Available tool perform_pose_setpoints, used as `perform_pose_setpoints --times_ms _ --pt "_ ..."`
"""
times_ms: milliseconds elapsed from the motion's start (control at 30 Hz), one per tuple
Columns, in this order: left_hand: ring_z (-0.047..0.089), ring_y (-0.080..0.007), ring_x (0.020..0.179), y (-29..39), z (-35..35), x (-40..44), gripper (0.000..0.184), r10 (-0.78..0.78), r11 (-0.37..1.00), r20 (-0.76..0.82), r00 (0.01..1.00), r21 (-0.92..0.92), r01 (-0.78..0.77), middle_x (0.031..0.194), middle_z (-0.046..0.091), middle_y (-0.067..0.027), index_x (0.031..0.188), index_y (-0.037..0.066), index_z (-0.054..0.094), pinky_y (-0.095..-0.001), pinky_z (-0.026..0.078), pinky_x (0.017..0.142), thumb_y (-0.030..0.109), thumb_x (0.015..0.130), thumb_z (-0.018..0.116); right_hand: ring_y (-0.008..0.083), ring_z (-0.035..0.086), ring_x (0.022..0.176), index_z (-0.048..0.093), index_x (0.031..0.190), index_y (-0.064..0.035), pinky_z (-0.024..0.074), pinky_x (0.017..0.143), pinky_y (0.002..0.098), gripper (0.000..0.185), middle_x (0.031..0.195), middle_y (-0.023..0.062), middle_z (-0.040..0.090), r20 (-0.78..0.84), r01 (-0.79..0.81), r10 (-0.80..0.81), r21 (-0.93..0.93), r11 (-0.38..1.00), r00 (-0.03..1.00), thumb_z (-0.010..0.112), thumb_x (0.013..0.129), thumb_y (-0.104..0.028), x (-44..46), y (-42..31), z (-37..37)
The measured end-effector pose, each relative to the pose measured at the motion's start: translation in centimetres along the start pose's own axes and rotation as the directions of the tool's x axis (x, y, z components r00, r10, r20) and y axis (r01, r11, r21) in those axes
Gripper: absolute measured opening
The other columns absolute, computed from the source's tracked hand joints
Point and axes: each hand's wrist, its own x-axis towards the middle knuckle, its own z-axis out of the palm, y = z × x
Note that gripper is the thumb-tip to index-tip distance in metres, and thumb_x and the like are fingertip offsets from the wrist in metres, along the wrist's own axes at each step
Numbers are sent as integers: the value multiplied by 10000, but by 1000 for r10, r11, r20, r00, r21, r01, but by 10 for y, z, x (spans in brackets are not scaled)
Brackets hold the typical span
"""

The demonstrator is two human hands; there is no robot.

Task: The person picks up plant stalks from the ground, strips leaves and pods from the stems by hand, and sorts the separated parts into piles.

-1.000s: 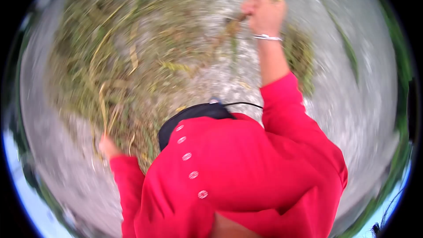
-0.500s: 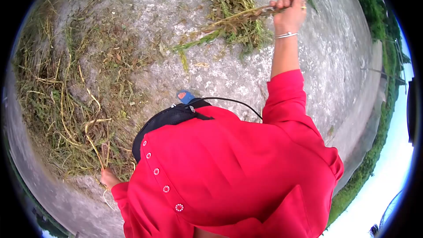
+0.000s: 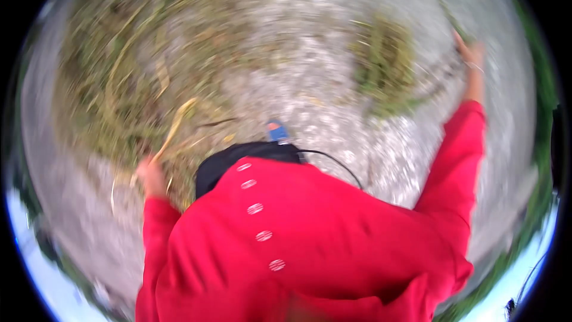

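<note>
At the lower left my left hand (image 3: 152, 176) is closed around dry plant stalks (image 3: 176, 125), whose pale stems slant up over a wide heap of cut plants (image 3: 143, 65). Far out on the right is my right hand (image 3: 471, 53), with a bracelet at the wrist. Motion smears its fingers, so I cannot tell whether they grip anything. Just above its fingertips runs a thin green strand of plant (image 3: 450, 15); whether they touch it is unclear. Left of this hand, a smaller pile of green and brown plants (image 3: 384, 65) lies on the ground.
Rough grey concrete (image 3: 316, 77) lies between the two piles, with loose plant bits on it. My foot in a blue sandal (image 3: 277, 131) shows near the middle. A black cord (image 3: 333, 158) curves out from the dark bag at my waist. Greenery (image 3: 539, 95) borders the right edge.
The view has swung, and both arms reach farther apart. My right hand has moved outward past the smaller pile; the bundle of stalks it held no longer shows clearly in it.
</note>
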Motion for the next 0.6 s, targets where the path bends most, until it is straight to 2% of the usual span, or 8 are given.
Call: perform_pose_setpoints --times_ms 67,100,133,167,233,433,533,600 --pt "529 -190 586 -11 29 15 141 205 945 25 978 254 -204 714 597 -79 822 10 616 -330 457 549 128 784 548 341 466 1145 503 1183 24 368 948 399 854 1216 254 475 115 69 -19 -449 891 993 542 685 -669 74 14 38" --pt "537 -265 590 -33 64 45 229 -146 913 33 989 -381 148 692 586 -133 798 21 549 -392 471 578 233 822 465 338 481 1130 494 1187 35 373 942 394 827 1187 236 508 195 180 -124 -300 937 973 548 705 -636 60 -20 42" --pt "545 -340 594 -52 99 75 333 -479 396 38 877 -882 254 671 575 -186 773 32 482 -454 485 608 337 860 381 311 512 1095 503 1181 25 396 913 379 763 1148 212 544 190 346 -317 -144 927 929 560 730 -587 52 -61 71" --pt "543 -341 592 2 119 31 375 -428 459 -61 901 -874 159 626 550 -179 794 31 471 -469 478 601 367 884 332 284 542 1059 512 1176 15 420 883 364 698 1108 187 580 155 485 -480 3 874 864 572 754 -538 45 -99 103" --pt "506 -268 460 35 160 3 370 -464 465 -101 880 -873 146 548 476 -114 752 33 430 -408 461 431 355 919 356 164 566 889 531 1158 -12 437 787 266 473 1023 108 606 508 282 -676 646 709 534 556 836 -358 -94 -237 80" --pt "469 -204 380 73 220 -37 327 -384 506 87 919 -813 288 540 444 -79 743 40 407 -354 440 366 311 927 394 254 569 957 580 1062 -2 436 842 375 516 1030 155 596 411 643 -862 753 136 -298 498 837 -458 -396 -478 84" --pt "542 -207 476 72 228 -40 302 -281 530 250 927 -764 367 581 492 -86 732 50 402 -355 476 424 286 920 421 350 542 1012 554 1040 66 428 857 373 682 1064 267 557 381 726 -857 687 12 -346 567 740 -546 -509 -537 141" --pt "573 -224 599 29 278 -17 348 68 789 45 997 -613 -26 641 532 -80 709 53 452 -327 466 528 321 927 407 357 566 967 528 1039 108 442 842 378 755 1043 286 558 462 777 -796 629 -16 -390 603 693 -559 -560 -542 150"
